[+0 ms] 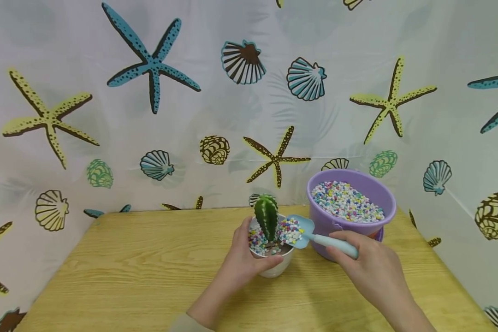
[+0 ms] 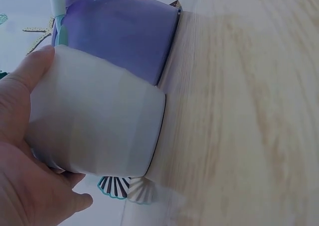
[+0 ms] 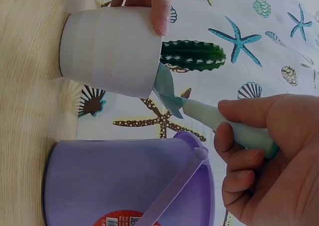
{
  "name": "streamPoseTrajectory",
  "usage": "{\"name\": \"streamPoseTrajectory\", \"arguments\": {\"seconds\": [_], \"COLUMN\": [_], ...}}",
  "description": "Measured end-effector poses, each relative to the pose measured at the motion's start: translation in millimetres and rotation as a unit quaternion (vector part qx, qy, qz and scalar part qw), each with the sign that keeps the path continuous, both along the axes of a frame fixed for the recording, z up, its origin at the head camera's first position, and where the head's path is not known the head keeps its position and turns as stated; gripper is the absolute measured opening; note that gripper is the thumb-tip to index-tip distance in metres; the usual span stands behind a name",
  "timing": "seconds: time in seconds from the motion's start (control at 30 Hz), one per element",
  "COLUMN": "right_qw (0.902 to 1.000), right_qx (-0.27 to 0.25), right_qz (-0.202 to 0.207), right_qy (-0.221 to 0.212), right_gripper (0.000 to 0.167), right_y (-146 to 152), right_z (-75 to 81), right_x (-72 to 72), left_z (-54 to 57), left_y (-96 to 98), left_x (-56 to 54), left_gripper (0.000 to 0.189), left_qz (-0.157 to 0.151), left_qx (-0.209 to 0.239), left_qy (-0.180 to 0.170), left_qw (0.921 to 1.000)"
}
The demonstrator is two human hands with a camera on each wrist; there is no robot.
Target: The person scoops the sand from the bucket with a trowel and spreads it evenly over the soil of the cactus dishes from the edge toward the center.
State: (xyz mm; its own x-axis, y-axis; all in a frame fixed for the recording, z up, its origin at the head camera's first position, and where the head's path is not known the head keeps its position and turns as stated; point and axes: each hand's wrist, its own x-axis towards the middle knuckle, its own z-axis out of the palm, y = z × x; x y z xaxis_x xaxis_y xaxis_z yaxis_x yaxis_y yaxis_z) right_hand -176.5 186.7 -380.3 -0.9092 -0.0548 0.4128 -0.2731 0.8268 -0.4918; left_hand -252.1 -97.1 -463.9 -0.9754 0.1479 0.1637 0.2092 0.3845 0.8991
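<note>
My left hand [image 1: 246, 258] holds a white flowerpot [image 2: 94, 116] around its rim, thumb on the near side and fingers on the far left. In the pot stands a green cactus [image 1: 267, 217], with colored pebbles [image 1: 257, 240] and some brown soil around its base. My right hand [image 1: 371, 263] grips the pale handle of a light blue toy shovel [image 3: 224, 124]. The shovel's blade, heaped with colored pebbles [image 1: 291, 231], overlaps the right rim of the pot and tips toward the cactus.
A purple bucket [image 1: 323, 216] full of the same pebbles stands right behind the shovel, its handle hanging down in the right wrist view. Everything sits on a wooden table [image 1: 149, 267]. A cloth [image 1: 182, 120] printed with starfish and shells hangs behind and at the sides.
</note>
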Motion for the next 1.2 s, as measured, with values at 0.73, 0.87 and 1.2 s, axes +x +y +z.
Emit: {"name": "streamPoseTrajectory", "arguments": {"seconds": [0.73, 0.87, 1.2], "right_qw": [0.9976, 0.9962, 0.9932], "right_qx": [0.023, 0.030, 0.042], "right_qz": [-0.001, -0.004, -0.009], "right_qy": [0.066, 0.081, 0.109], "right_gripper": [0.025, 0.025, 0.026], "right_y": [-4, -4, -8], "right_z": [-5.8, -7.3, -10.9], "right_x": [-0.3, 0.9, -0.2], "left_z": [5.2, 3.5, 1.3], "left_y": [-15.9, -11.2, 6.3], "left_x": [-4.4, -4.1, 6.3], "left_gripper": [0.132, 0.132, 0.133], "left_qz": [-0.044, -0.026, 0.039], "left_qx": [0.044, 0.027, 0.017], "left_qy": [-0.067, -0.052, -0.006], "left_qw": [0.9958, 0.9979, 0.9991]}}
